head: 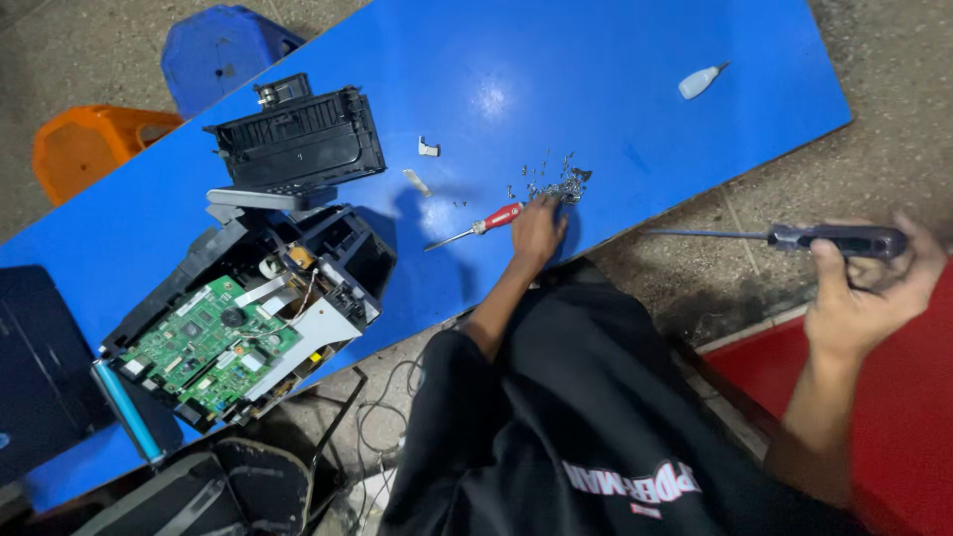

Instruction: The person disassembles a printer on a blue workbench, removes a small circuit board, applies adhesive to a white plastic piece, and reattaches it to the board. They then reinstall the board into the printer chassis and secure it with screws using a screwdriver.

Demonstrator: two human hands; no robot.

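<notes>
My left hand point(537, 230) lies curled on the blue tabletop point(635, 60), fingers touching the red-handled screwdriver point(475, 229), whose long axis runs away leftward from the palm; a heap of small metal screws point(558, 185) sits just beyond the fingertips. My right hand point(862, 298), well off the table edge, grips a long dark-handled screwdriver point(784, 237), shaft pointing tableward.

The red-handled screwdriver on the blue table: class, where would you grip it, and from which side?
Grip the red-handled screwdriver by its thick red handle, probably from above. It lies flat, thin shaft pointing away; the left hand sits at the handle end.
</notes>
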